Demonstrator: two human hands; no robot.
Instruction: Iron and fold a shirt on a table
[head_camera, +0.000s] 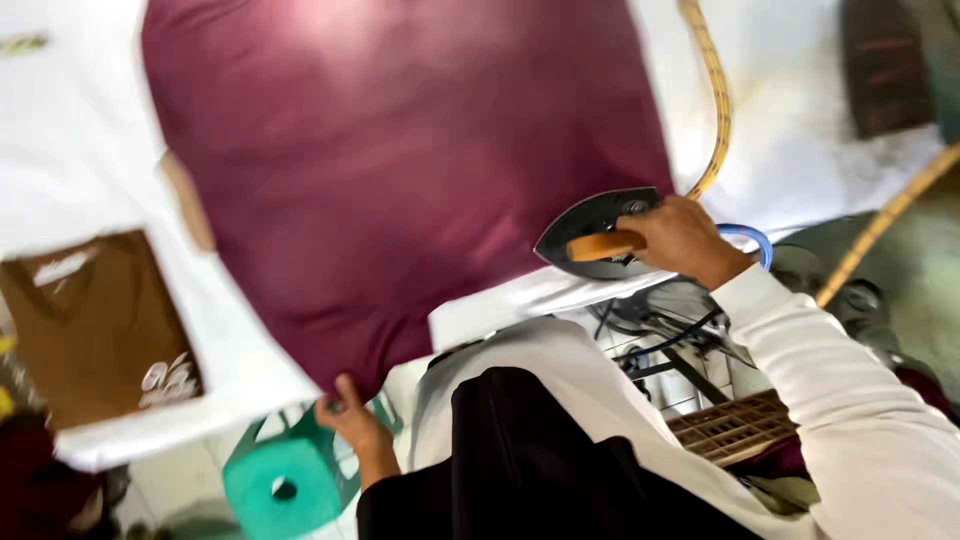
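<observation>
Across the white padded ironing table (90, 160), in the one head view, a wide maroon fabric garment (400, 170) lies spread flat, its near corner hanging off the table's near edge. The left hand (350, 420) pinches that hanging corner between thumb and fingers, clenched on the cloth just above a teal plastic stool (285, 485). To the right, the right hand (680, 240) is wrapped around the orange-brown handle of a dark, pointed flat iron (590, 235), which sits at the garment's right edge, partly on the maroon cloth and partly on the white cover (the picture is blurred, so I cannot tell whether the soleplate rests fully down or is tilted). A yellow braided cord (715, 100) runs from the iron toward the far side.

To do this pressing well, I judge the left hand should keep the corner pulled taut so no crease forms ahead of the iron, and the cord should stay clear of the cloth. A folded brown shirt (95, 325) lies well apart at the near left.
</observation>
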